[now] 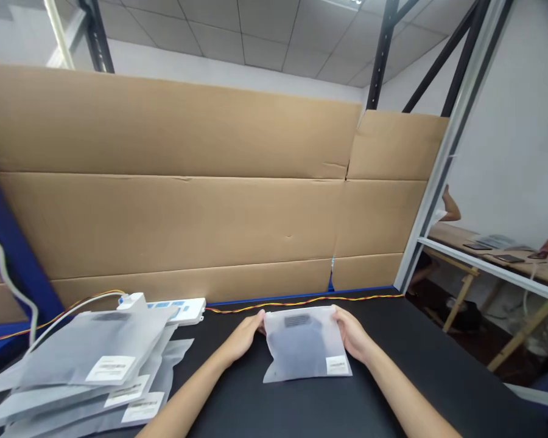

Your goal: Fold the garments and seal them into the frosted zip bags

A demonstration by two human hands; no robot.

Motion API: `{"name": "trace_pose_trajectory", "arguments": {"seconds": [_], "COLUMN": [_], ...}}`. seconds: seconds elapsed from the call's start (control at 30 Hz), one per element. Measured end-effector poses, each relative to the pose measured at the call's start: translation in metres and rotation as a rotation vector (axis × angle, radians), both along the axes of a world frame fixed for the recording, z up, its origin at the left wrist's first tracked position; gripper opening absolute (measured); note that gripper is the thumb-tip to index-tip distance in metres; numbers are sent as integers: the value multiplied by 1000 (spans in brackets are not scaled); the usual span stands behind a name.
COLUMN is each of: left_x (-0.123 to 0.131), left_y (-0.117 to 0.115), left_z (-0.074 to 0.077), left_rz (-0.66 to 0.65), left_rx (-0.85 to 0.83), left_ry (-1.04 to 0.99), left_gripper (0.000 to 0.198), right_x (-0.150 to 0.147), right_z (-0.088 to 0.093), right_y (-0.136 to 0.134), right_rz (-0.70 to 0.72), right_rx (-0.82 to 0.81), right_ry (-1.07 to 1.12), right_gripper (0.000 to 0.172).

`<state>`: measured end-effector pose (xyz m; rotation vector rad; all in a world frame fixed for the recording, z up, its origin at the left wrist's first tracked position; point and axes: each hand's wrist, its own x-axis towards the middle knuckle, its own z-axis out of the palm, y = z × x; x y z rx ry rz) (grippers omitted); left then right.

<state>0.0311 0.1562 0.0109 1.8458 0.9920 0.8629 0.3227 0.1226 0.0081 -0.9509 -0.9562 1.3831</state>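
Note:
A frosted, translucent zip bag [301, 350] is held over the black tabletop, its top edge away from me. Something dark shows faintly through the plastic; I cannot make out what it is. The bag carries a white barcode label [337, 365] at its lower right corner and dark print near the top. My left hand [246, 334] grips the upper left corner, fingers partly hidden behind the plastic. At the upper right corner, my right hand [351, 333] is closed with the thumb on the edge.
Several similar labelled frosted bags [86, 350] lie stacked at the left. Behind them sit a white power strip [182, 310] and plug. Yellow-red wires [278, 303] run along the back edge below a cardboard wall [187, 225]. Beyond the right frame, a person's arm shows near a wooden table [506, 255].

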Motion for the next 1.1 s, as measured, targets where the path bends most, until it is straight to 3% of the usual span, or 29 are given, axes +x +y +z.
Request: {"name": "trace_pose_trajectory", "arguments": {"seconds": [0.1, 0.17, 0.3, 0.43, 0.57, 0.73, 0.9, 1.1], "left_x": [7, 13, 34, 52, 53, 51, 35, -19], "left_y": [-13, -23, -43, -54, -54, -49, -31, -2], "left_z": [2, 2, -1, -5, -7, -8, 0, 16], "left_rz": [-79, -132, -251, -236, -226, -233, -180, 56], "left_rx": [-54, -83, -111, -45, -50, -83, -84, -57], "left_ry": [-2, 21, 83, 91, 83, 77, 49, 15], "left_gripper": [48, 46, 47, 43, 35, 30, 33, 44], "right_x": [21, 27, 10, -26, -45, -49, -41, -18], "right_z": [7, 12, 14, 10, 7, 8, 15, 19], "right_y": [-6, -8, -16, -27, -34, -35, -32, -29], "right_rz": [262, 354, 413, 463, 433, 430, 417, 489], "right_rx": [-56, -39, 105, 242, 318, 373, 361, 267], "right_ry": [-222, -361, -560, -664, -689, -726, -755, -703], "right_gripper": [23, 27, 28, 27, 32, 37, 39, 39]}}
